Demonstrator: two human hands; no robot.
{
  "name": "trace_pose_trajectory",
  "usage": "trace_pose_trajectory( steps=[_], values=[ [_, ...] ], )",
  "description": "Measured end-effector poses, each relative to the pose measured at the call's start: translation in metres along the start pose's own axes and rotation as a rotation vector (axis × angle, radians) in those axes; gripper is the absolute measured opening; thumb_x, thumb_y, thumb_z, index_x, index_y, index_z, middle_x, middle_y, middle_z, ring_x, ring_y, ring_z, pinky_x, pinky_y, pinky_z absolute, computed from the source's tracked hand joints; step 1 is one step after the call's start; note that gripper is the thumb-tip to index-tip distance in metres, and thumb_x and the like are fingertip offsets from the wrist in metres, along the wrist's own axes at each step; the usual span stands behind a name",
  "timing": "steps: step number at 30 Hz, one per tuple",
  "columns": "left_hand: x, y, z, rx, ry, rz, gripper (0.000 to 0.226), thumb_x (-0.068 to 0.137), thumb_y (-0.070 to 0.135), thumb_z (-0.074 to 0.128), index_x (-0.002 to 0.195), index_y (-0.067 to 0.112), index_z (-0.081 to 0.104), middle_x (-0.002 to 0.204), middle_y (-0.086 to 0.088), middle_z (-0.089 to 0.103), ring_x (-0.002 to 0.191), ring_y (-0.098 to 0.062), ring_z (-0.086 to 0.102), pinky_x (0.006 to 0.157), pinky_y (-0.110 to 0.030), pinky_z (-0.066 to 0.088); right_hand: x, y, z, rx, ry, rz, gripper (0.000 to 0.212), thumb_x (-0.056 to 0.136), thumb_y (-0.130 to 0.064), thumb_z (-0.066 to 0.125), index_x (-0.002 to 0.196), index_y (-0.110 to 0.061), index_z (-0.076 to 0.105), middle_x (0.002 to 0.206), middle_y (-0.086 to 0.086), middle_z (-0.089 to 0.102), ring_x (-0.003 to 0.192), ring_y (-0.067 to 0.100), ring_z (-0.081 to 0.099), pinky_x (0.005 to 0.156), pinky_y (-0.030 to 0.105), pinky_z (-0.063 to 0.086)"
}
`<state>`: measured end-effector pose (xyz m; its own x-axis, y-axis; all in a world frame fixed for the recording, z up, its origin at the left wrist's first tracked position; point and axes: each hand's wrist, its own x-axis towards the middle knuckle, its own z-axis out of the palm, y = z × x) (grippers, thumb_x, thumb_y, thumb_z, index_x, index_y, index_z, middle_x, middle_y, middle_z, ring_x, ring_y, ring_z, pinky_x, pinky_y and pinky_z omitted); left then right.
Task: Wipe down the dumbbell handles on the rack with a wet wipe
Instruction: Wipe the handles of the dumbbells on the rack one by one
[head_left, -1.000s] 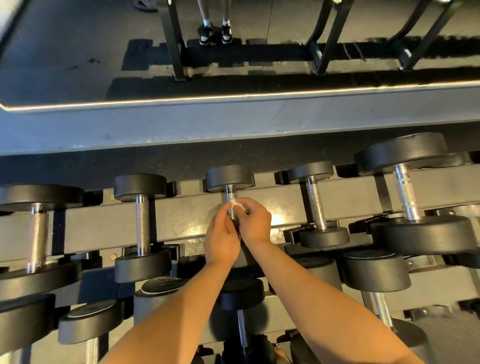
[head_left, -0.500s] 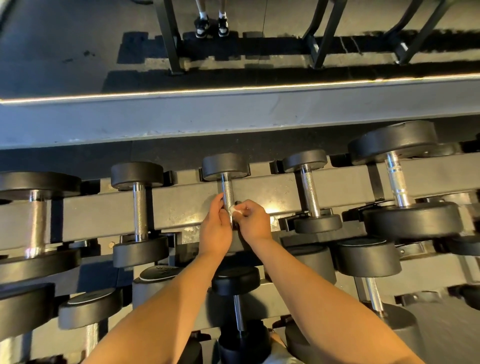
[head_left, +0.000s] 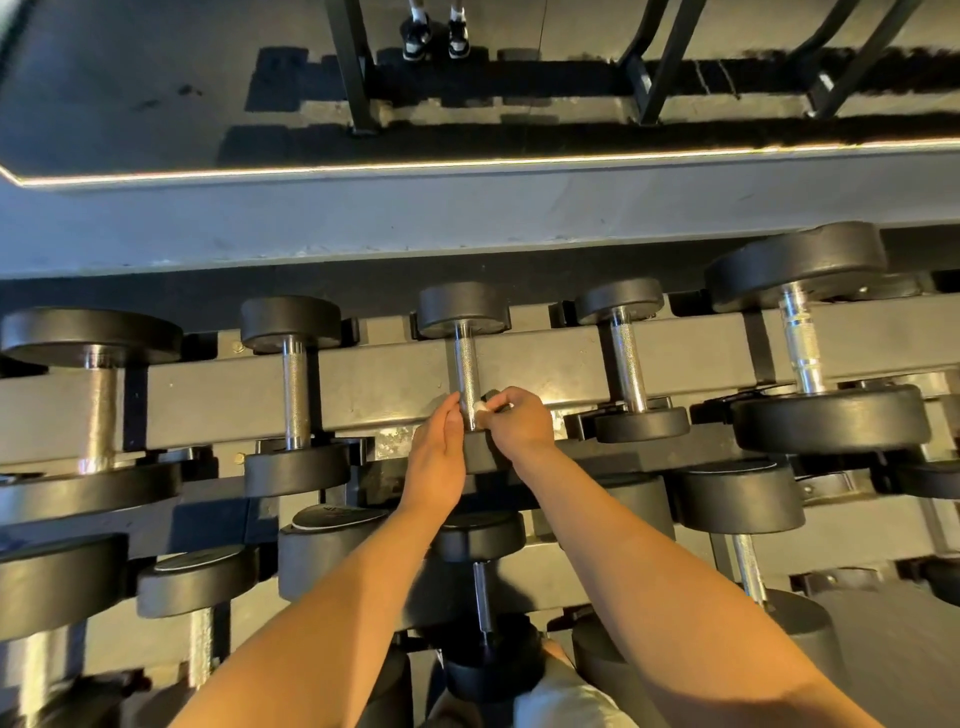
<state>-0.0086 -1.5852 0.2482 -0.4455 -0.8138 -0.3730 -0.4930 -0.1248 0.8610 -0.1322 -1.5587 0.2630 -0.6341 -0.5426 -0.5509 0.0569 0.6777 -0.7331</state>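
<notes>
Top row of the rack (head_left: 208, 410), middle dumbbell (head_left: 464, 310): its knurled chrome handle (head_left: 466, 364) is the one being worked. Right hand (head_left: 519, 421) has fingers curled, pinching a small white wad of wet wipe (head_left: 480, 408) against the right side of the handle at its near end, just above the near head, which is mostly hidden under both hands. Left hand (head_left: 439, 447) lies flat-ish, fingers fairly straight, fingertips touching the left side of the handle at the same near end; it holds nothing and looks like it is steadying. Key relation: the handle's long axis runs away from the person, near head to far head, vertical in the head view, and nearly all the bare handle lies beyond the wipe, toward the far head. So, as a judgement, the next stroke has to go forward along that axis, or twist around the bar. The right hand carries the wipe and both hands are about equally near. Left neighbour handle (head_left: 295, 395) and right neighbour handle (head_left: 626, 366) sit parallel, well apart from the hands, untouched now; the right one is closer to the wipe hand. Writing: a lower-row dumbbell head (head_left: 337, 517) shows a pale ring and faint marking, too small to read. No brand or weight numbers legible anywhere.
</notes>
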Motion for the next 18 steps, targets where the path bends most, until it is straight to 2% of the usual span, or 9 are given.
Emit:
trace_pose_trajectory(
  steps=[3, 5, 7, 10, 14, 18],
  values=[
    [0.001, 0.003, 0.002, -0.003, 0.004, -0.022, 0.048, 0.11, 0.045, 0.024, 0.153, 0.031, 0.037, 0.149, 0.007, 0.048, 0.132, -0.003, 0.041, 0.107, -0.023, 0.028, 0.0, -0.008, -0.007, -0.176, -0.019, -0.046, 0.006, 0.087, -0.014, 0.073, 0.089, -0.018, 0.07, 0.084, -0.004, 0.068, 0.083, 0.013, 0.064, 0.077, 0.028, 0.053],
    [0.001, 0.003, 0.0, 0.006, -0.012, -0.021, 0.048, 0.109, 0.047, 0.024, 0.154, 0.033, 0.036, 0.149, 0.008, 0.048, 0.134, -0.005, 0.041, 0.107, -0.024, 0.028, -0.001, -0.007, -0.007, -0.204, -0.008, -0.066, 0.006, 0.087, -0.014, 0.072, 0.089, -0.019, 0.071, 0.086, -0.004, 0.07, 0.085, 0.013, 0.065, 0.08, 0.029, 0.055],
    [0.002, 0.003, -0.001, 0.019, -0.024, -0.01, 0.047, 0.109, 0.049, 0.024, 0.153, 0.036, 0.036, 0.148, 0.009, 0.049, 0.134, -0.006, 0.042, 0.107, -0.026, 0.031, -0.003, -0.002, -0.006, -0.11, 0.013, -0.067, 0.006, 0.088, -0.015, 0.073, 0.09, -0.019, 0.072, 0.088, -0.005, 0.07, 0.087, 0.013, 0.067, 0.081, 0.028, 0.055],
    [0.006, 0.002, -0.001, 0.038, -0.019, -0.015, 0.045, 0.108, 0.05, 0.025, 0.151, 0.042, 0.034, 0.146, 0.008, 0.051, 0.133, -0.011, 0.047, 0.105, -0.03, 0.036, 0.001, -0.01, -0.003, 0.029, 0.08, -0.116, 0.005, 0.092, -0.019, 0.068, 0.097, -0.02, 0.069, 0.091, -0.005, 0.069, 0.086, 0.011, 0.065, 0.072, 0.021, 0.051],
    [0.019, 0.006, 0.0, 0.164, 0.0, 0.027, 0.044, 0.109, 0.046, 0.023, 0.153, 0.043, 0.029, 0.125, 0.009, 0.059, 0.105, -0.009, 0.056, 0.086, -0.031, 0.045, 0.019, -0.033, 0.008, 0.107, 0.12, -0.188, 0.01, 0.098, -0.018, 0.061, 0.106, -0.021, 0.067, 0.096, -0.005, 0.067, 0.087, 0.009, 0.064, 0.073, 0.021, 0.052],
    [0.018, 0.009, 0.001, 0.165, 0.033, 0.025, 0.041, 0.109, 0.045, 0.022, 0.15, 0.045, 0.031, 0.103, 0.006, 0.066, 0.087, -0.014, 0.063, 0.076, -0.039, 0.054, 0.02, -0.024, 0.016, -0.005, 0.115, -0.221, 0.008, 0.096, -0.016, 0.063, 0.103, -0.021, 0.065, 0.095, -0.004, 0.068, 0.085, 0.012, 0.067, 0.079, 0.033, 0.059]
  ],
)
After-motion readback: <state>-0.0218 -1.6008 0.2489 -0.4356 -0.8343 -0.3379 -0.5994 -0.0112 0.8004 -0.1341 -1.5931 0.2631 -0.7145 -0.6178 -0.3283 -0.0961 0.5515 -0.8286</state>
